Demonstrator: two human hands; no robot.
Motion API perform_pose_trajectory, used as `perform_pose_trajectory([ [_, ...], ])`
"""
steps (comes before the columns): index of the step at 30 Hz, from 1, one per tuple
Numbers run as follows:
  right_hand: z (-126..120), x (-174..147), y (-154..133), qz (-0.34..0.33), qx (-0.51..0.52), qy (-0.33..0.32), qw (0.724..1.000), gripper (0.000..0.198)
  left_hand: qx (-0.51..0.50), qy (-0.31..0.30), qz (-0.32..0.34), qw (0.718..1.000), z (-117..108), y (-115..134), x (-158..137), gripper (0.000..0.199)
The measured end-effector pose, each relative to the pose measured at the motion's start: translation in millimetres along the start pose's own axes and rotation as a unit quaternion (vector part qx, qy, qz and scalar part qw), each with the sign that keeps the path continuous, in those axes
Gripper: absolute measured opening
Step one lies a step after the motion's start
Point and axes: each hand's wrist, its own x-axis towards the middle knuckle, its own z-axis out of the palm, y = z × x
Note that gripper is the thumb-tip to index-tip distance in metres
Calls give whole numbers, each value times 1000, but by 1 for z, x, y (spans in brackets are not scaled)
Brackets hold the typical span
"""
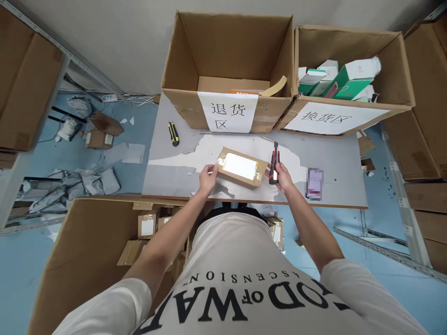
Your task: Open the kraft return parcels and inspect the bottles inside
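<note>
A small taped cardboard box (pixel 228 176) with a white label (pixel 240 166) is held slightly tilted over the table. My left hand (pixel 208 178) pinches its left end between thumb and fingers. At the box's right end, my right hand (pixel 282 177) is closed around a red and black utility knife (pixel 273 172), its blade end pointing away from me. Fingers of that hand also seem to touch the box's edge. A second utility knife, yellow and black (pixel 173 134), lies at the table's left.
A large open carton (pixel 181 104) and another carton (pixel 398 100) with green-white boxes (pixel 354 79) stand along the table's back. A blurred phone-like object (pixel 314 184) lies right. Below left, a big carton (pixel 87 242) contains small parcels (pixel 146 225). Shelving flanks both sides.
</note>
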Motion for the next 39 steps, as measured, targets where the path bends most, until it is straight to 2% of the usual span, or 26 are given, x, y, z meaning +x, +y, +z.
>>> perform_pose_trajectory([
  [4,11,28,-8,-15,-83,-46,995,29,-16,3,-31,999,5,-16,-24,36],
  [7,12,32,-3,-46,-111,-51,991,36,25,-4,-28,999,4,-15,-30,35],
  [9,7,26,2,-67,-123,-37,989,41,97,-9,-1,995,-1,-7,-29,37],
  [11,-2,14,7,-88,-158,-16,983,45,186,0,71,980,-4,5,-25,43],
  [13,-13,-4,12,-95,-220,-5,971,50,269,-10,171,948,-4,21,-19,54],
  [15,-22,-24,18,-79,-274,-10,958,57,341,-80,261,900,2,39,-10,71],
  [17,-28,-41,25,-60,-292,-17,954,68,401,-170,319,842,11,55,0,97],
  [19,-30,-53,30,-47,-286,-19,957,78,451,-230,340,792,21,66,8,122],
  [22,-29,-60,34,-34,-269,-28,962,81,498,-267,329,757,33,72,15,136],
  [25,-29,-61,34,-28,-252,-39,966,80,508,-269,315,756,37,71,16,133],
  [31,-37,-62,24,-11,-245,-60,968,81,470,-254,321,782,37,67,15,124],
  [39,-45,-59,-6,13,-309,-113,944,75,427,-238,332,807,36,65,16,116],
])
